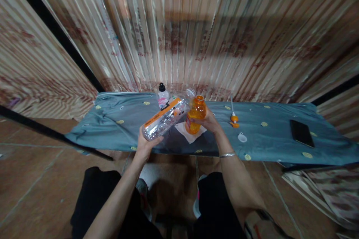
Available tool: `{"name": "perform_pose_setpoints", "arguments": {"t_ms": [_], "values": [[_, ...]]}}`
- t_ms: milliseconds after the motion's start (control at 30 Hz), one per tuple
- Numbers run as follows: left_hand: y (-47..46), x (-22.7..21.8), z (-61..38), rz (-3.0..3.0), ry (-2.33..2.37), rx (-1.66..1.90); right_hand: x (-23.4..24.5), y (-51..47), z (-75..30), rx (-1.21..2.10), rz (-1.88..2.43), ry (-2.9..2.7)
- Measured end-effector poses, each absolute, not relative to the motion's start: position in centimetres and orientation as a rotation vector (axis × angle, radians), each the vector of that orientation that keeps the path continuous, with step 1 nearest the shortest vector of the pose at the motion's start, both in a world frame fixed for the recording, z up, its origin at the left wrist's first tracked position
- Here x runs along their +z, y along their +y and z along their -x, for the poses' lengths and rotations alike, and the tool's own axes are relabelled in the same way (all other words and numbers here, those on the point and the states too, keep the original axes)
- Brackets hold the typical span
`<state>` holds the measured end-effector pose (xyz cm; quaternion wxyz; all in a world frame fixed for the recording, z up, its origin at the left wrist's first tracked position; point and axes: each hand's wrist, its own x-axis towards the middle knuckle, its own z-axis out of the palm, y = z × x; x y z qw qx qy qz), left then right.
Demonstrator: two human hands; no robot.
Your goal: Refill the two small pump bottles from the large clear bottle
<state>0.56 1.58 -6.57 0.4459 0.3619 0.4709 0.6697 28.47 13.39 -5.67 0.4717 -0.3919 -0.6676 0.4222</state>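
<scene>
My L hand (146,144) is curled round the base end of a clear btl (165,118), thumb along its near side. The btl's tilted, base at my palm, neck end up & away to the R, close by the orange btl (199,109); can't tell if they touch. Its orange label strip (162,114) has dark lettering & a bold blk mark, too small/blurred to read.

R hand (210,120) is wrapped round the orange btl's body, which is upright or nearly so, uncapped, over a wht sheet (190,138). Red/pinkish label on it, partly behind my fingers, so no brand legible.

Just beyond the clear btl from my L grip: small btl (163,99) w/ blk cap & pink print, unreadable. R of my R grip, in order: orange pump top (234,120) w/ pale tube pointing away, wht round lid (242,137) a bit nearer me, then, well apart, a blk phone-like slab (302,133), no logo visible. All on the blue-grey cloth (276,134) w/ yellow motifs. Curtain (190,33) beyond my hands has reddish prints & vertical character-like marks, can't make them out.
</scene>
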Motion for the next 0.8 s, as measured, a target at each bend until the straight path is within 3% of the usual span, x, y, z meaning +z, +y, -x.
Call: {"name": "perform_pose_setpoints", "arguments": {"t_ms": [267, 400, 800], "values": [[1.3, -7.2, -2.5, -0.523, 0.888, 1.383, -6.0, 13.3, -28.2, 1.107, 0.948, -1.554], [1.3, -6.6, -2.9, -0.526, 0.764, 1.422, -6.1, 13.2, -28.3, 1.114, 0.960, -1.564], [1.7, -6.9, -1.6, -0.503, 0.866, 1.370, -6.3, 13.3, -28.8, 1.058, 1.035, -1.557]]}}
